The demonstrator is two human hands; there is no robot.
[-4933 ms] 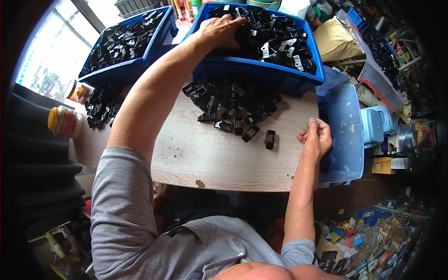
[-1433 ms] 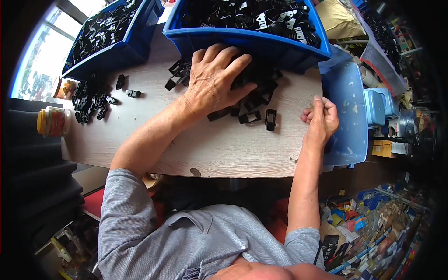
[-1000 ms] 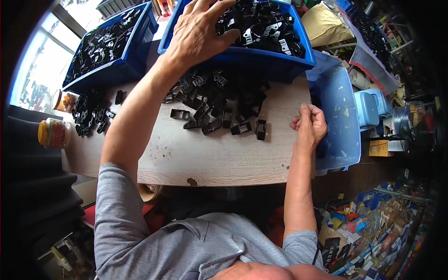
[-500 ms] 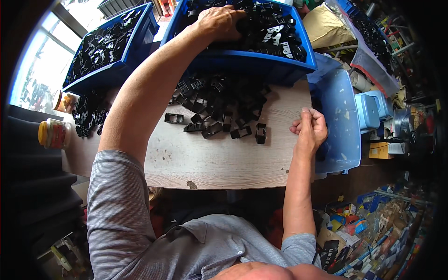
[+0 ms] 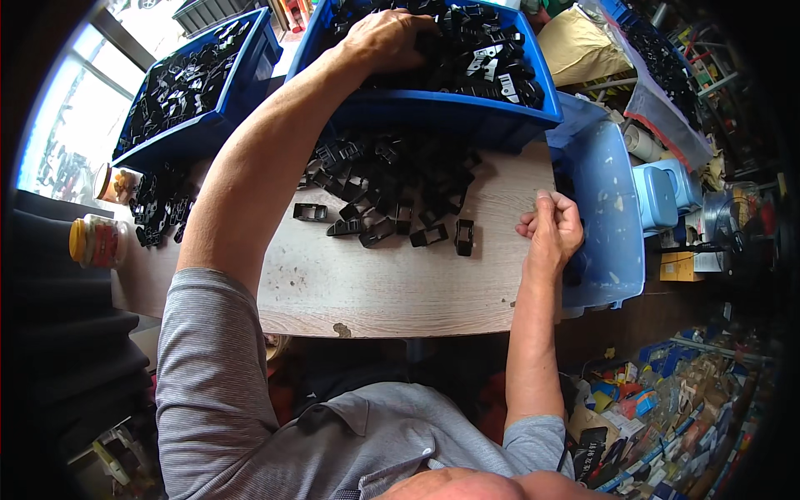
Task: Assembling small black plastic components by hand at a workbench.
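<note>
My left hand (image 5: 387,40) reaches far forward into a big blue bin (image 5: 433,104) heaped with small black plastic parts (image 5: 479,83). Its fingers are sunk among the parts, so what they grip, if anything, is hidden. On the table below the bin lies a loose pile of black rectangular plastic frames (image 5: 383,179), several of them spread toward me. My right hand (image 5: 552,227) is held above the table's right edge, beside a light-blue tub. Its fingers are curled in with the thumb over them, and nothing shows in them.
Another blue bin (image 5: 225,96) of black parts stands at the far left, with more black parts (image 5: 158,204) before it. A yellow-lidded jar (image 5: 96,240) sits at the table's left edge. The light-blue tub (image 5: 612,225) adjoins the right edge. Clutter (image 5: 658,417) covers the lower right.
Almost nothing differs. My left hand shifts very slightly within the bin; my right hand keeps its place and its curl.
</note>
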